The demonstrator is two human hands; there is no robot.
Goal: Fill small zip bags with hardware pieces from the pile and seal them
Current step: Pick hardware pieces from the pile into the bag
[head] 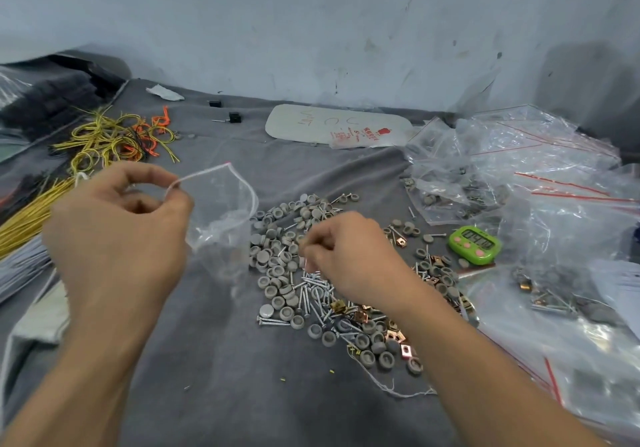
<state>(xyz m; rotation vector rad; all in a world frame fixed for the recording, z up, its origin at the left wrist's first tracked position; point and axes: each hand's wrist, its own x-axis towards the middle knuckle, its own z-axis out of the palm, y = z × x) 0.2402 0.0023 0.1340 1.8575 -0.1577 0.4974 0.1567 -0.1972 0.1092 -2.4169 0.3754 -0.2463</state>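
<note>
Zip bag (221, 211), small and clear, held above the surface (225, 360) just left of the pile (277, 273); mouth open, left hand (117, 231) pinching its rim. Film judged light, limp, slippery: best held at the stiffer zip strip. Right hand (349, 256), fingers curled down into the pile; whether they grip a piece cannot be told. Pieces small, hard, likely to roll. Open cloth nearest the body; filled bags (519, 176) and timer (475, 244) crowd the right, wires (104, 141) the left

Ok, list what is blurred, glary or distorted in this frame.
Head view: the zip bag is motion-smeared, the hardware pile sharper; glare streaks the clear bags at right; the wide lens bows the table's far edge; soft even light.
</note>
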